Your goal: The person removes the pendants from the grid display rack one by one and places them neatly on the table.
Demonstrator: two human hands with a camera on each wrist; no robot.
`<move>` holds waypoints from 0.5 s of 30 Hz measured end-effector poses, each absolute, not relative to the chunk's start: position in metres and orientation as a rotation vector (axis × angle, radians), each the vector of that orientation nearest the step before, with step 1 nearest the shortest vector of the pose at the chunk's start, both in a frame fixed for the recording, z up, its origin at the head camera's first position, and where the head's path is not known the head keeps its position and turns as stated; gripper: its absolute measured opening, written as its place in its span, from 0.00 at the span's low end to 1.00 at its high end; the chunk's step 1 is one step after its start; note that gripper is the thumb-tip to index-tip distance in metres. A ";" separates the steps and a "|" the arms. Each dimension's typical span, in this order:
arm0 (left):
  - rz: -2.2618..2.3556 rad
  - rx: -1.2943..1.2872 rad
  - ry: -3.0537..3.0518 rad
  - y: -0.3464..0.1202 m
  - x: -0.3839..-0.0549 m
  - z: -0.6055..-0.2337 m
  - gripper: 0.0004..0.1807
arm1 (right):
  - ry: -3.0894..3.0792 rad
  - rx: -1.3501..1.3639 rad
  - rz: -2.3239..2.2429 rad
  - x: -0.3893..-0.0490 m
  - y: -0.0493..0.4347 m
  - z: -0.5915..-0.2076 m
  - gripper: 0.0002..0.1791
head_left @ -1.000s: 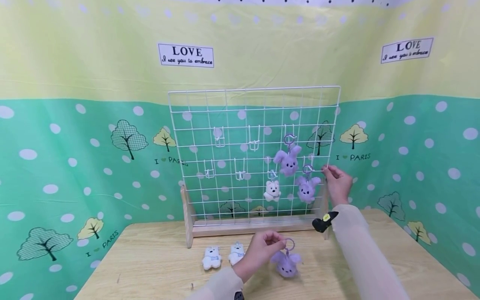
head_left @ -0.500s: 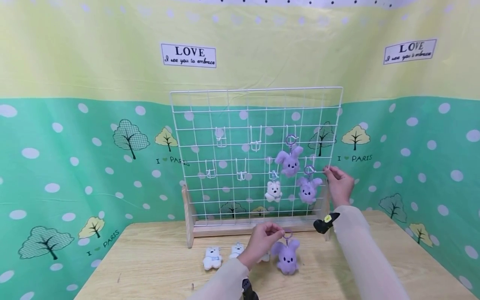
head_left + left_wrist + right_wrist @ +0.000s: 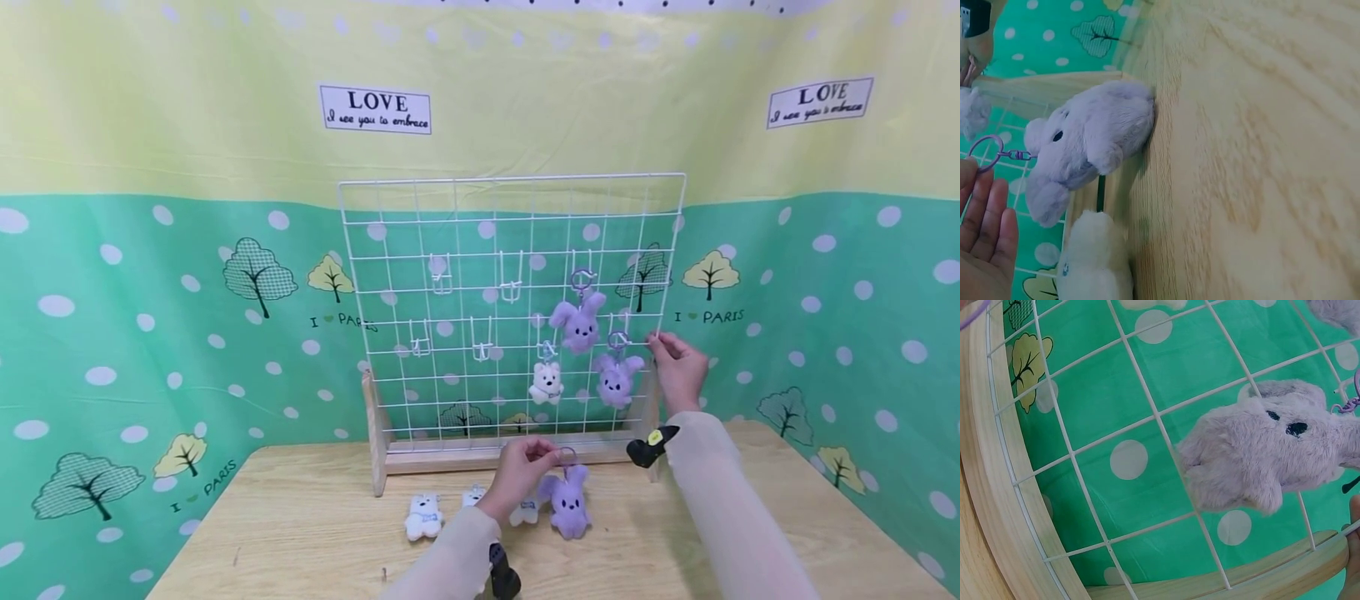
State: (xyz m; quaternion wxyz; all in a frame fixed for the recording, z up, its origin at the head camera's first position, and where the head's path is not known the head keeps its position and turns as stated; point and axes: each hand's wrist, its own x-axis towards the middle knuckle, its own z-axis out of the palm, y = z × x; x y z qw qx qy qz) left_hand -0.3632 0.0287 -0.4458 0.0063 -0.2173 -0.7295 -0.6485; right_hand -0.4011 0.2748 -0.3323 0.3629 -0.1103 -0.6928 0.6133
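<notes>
Left hand point(image 3: 521, 473) pinches the thin ring point(image 3: 1001, 150) of a purple toy point(image 3: 571, 504), which is upright in front of the rack's wooden base point(image 3: 465, 460); cannot tell whether its feet touch the table point(image 3: 300, 533). Right hand point(image 3: 678, 371) pinches the side wire of the white rack point(image 3: 491, 180), near the lower purple toy point(image 3: 617, 382) hanging there. Tabletop extends well past the rack's feet on both sides; the held toy sits well back from its right edge. Room is tight at the toy's left: a white toy point(image 3: 527, 509) just beside it, two more further left, one partly behind the wrist. Materials: held toy fluffy, rounded, long-eared; rack straight wire in square mesh; base and table pale grained wood.
</notes>
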 end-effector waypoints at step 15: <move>-1.958 -0.612 -2.317 0.033 -0.372 -0.455 0.02 | -1.790 -0.285 1.591 -0.404 0.276 -0.333 0.19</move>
